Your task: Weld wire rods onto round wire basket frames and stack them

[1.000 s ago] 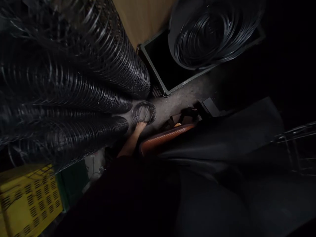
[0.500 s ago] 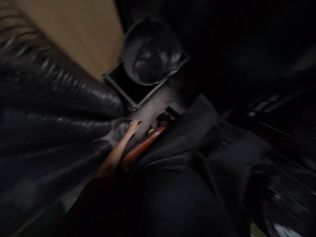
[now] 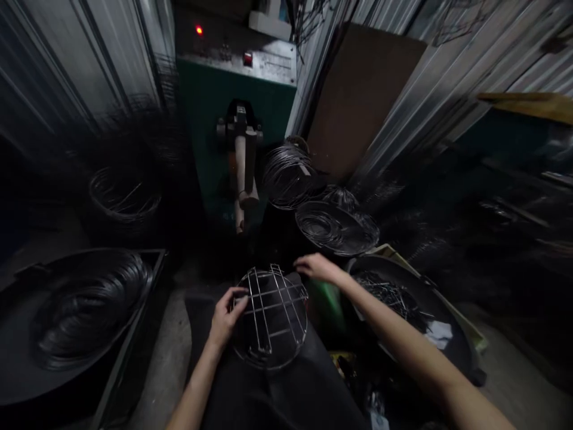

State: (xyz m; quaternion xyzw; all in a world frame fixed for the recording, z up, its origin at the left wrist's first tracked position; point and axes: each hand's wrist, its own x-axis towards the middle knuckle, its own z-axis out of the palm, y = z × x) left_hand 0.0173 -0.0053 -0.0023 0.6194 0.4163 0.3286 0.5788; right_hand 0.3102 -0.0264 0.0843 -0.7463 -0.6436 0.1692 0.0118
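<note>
A round wire rack (image 3: 280, 309) of thin metal rods lies over the dark cloth (image 3: 286, 394) on my lap. Thumb and fingers of my left hand (image 3: 226, 313) are closed on the rack's left edge. Just beyond the rack's upper right side is my right hand (image 3: 319, 267), apart from it, fingers drawn together; whatever they may hold is too small to make out. Ahead stands a green machine (image 3: 197, 137) with rod-like arms (image 3: 242, 167) pointing down toward me.
A wide dark basin (image 3: 447, 322) with short wire pieces stands to the right. Behind it are a pan of wire rings (image 3: 320, 224) and a wire bundle (image 3: 286, 173). Another large basin (image 3: 18, 334) with stacked rings sits at left. A red lamp (image 3: 199, 30) glows on the machine.
The view has swung from a dark, blurred scene with basin and black covering to the machine. My right hand and the wire rack have come into view, with my left hand holding the rack.
</note>
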